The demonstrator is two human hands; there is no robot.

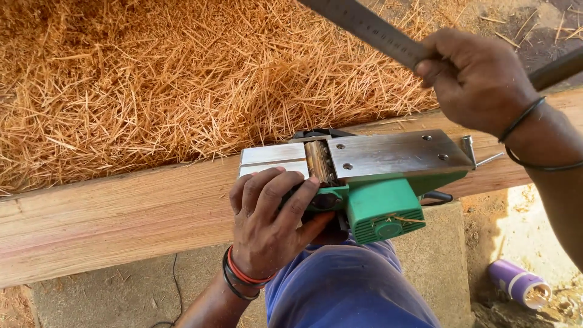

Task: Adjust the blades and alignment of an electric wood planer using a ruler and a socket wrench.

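Inverted electric planer on a wooden beam, seen from the head camera. A long wooden beam [121,212] runs across the view, with a wide heap of orange-brown shavings [182,73] behind it and a concrete block [437,243] below it. On the beam lies a green electric planer [376,182], turned sole upward so that its bright metal sole plates and the cutter drum [319,161] in the gap between them face the camera. The left hand [270,225] is closed around the near side of the planer body, fingers curled over its edge beside the drum. The right hand [473,79] is closed on a steel ruler [364,27], which is held clear above the tool and not touching it. To check the sole well, the planer should likely be kept steady on the beam, fingers away from the drum, and the ruler laid flat along both plates. A purple cylindrical container [519,283] lies on the ground at lower right.
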